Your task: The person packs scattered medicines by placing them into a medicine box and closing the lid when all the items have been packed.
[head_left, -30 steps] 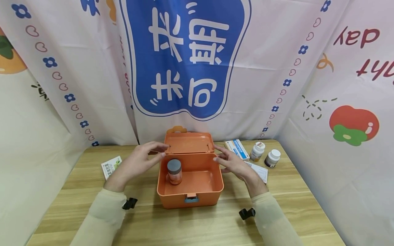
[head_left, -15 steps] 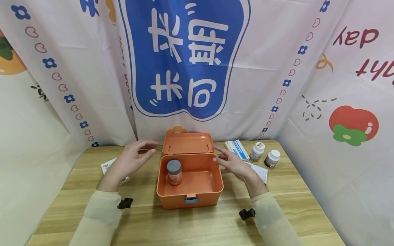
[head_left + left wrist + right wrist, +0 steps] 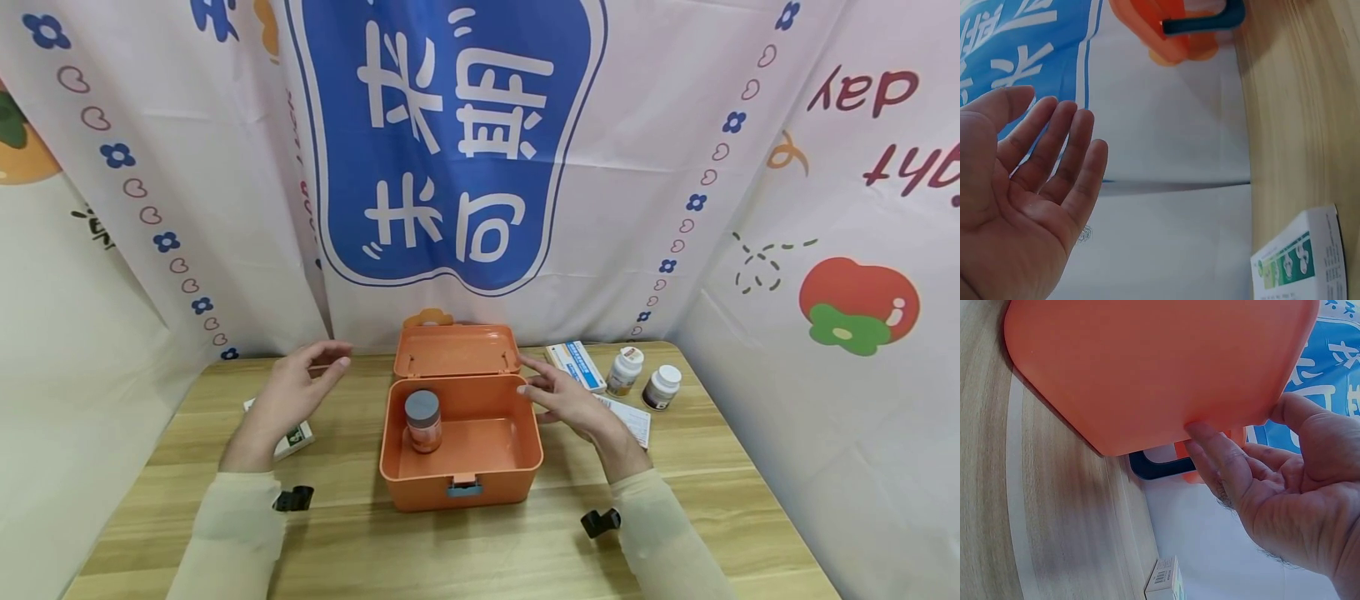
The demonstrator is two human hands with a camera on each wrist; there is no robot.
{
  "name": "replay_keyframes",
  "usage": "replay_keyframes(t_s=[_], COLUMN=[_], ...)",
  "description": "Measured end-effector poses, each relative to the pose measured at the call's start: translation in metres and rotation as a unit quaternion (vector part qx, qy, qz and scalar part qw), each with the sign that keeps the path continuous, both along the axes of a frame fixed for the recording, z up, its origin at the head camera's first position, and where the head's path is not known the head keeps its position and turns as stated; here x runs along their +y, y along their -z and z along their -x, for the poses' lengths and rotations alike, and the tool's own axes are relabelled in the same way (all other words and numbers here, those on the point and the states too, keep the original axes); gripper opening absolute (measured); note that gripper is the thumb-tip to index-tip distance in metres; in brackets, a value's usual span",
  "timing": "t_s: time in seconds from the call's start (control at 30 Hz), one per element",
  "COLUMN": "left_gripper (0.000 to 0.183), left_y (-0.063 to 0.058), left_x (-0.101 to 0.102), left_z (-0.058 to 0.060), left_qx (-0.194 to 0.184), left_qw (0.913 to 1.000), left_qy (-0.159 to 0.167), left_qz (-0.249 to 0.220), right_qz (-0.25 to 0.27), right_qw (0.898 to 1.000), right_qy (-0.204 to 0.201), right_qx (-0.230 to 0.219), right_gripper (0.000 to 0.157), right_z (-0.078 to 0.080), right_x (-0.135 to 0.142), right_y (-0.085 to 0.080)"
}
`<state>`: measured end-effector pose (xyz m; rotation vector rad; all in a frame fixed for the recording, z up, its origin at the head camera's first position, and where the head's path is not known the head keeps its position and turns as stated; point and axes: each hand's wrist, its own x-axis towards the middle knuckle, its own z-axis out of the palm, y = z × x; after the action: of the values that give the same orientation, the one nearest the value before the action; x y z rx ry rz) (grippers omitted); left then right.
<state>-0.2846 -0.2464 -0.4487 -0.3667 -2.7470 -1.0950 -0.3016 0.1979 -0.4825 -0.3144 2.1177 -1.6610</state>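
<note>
An orange lidded box (image 3: 465, 493) stands on the table, its lid (image 3: 456, 350) tipped back and a blue-grey latch on its front. Inside, toward the left, is an upright jar (image 3: 424, 422) with a grey cap. My right hand (image 3: 564, 400) holds the box's right rear corner, thumb at the rim and other fingers along the outer wall (image 3: 1160, 369). Left of the box, my left hand (image 3: 292, 396) is in the air, palm turned inward and fingers relaxed, holding nothing. A white medicine carton (image 3: 1291, 262) lies below it, partly hidden by that arm in the head view.
At the right rear are a blue-and-white carton (image 3: 577, 365), a flat white carton (image 3: 628, 421) and two white-capped bottles, one amber (image 3: 625, 372) and one dark (image 3: 662, 387). A printed cloth (image 3: 600, 250) hangs behind the table (image 3: 360, 533).
My left hand has left the lid's left edge and moved leftward, over toward the white carton. My right hand stays at the box's corner, and the lid remains tipped back.
</note>
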Motion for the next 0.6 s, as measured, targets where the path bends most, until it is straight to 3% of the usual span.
replay_keyframes(t_s=[0.6], left_gripper=[0.054], left_y=[0.014], left_x=[-0.032], left_z=[-0.005], left_qx=[-0.019], left_qw=[0.9955], left_qy=[-0.08], left_qz=[-0.048], right_qz=[0.005], right_qw=[1.0], right_qy=[-0.005], right_qx=[0.001], right_gripper=[0.071], right_z=[0.001], right_x=[0.0], right_y=[0.0])
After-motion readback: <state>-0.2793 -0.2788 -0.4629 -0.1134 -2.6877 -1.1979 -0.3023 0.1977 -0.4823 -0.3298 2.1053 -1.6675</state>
